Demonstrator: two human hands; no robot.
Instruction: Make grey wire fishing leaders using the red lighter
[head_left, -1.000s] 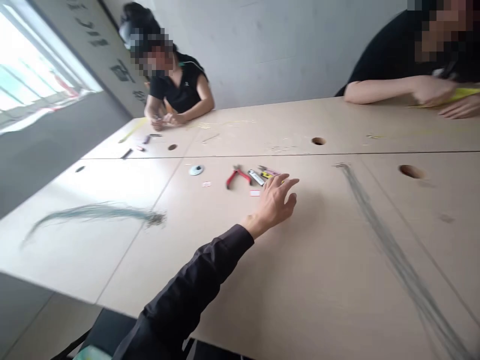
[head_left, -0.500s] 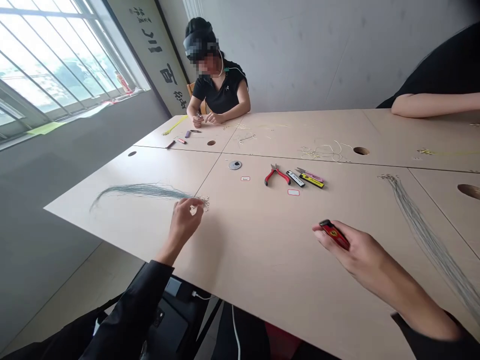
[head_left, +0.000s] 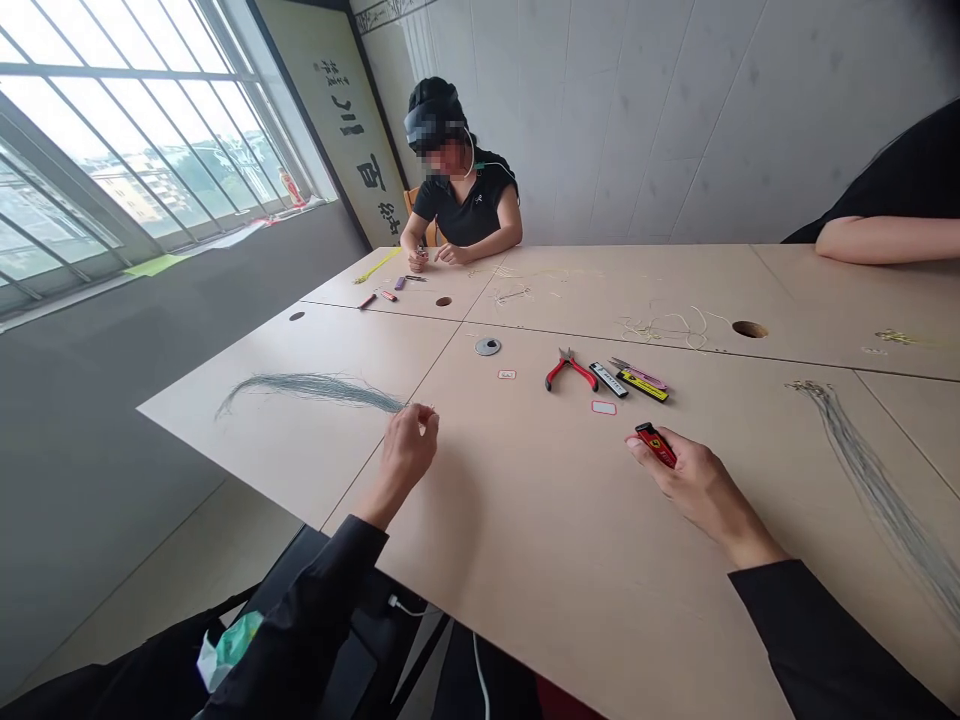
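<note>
My left hand is closed, fingertips together at the gathered right end of a bundle of thin grey-blue threads. What the fingertips pinch is too small to make out. On the right, my right hand is wrapped round a red lighter with a black top, held above the table. Beyond the hands lie red-handled pliers, a black-and-white lighter, a yellow-and-black lighter and small pink-handled snips.
A second thread bundle runs down the table's right side. A round grey disc and small red-edged labels lie mid-table. Across sits a person in black; another person's arm rests at the far right. Loose yellowish cords lie farther back.
The view has shifted, so the scene sits lower and further right. My left hand's fingers have drawn closer together over the bundle's end. My right hand still holds the lighter, now nearer my left hand.
</note>
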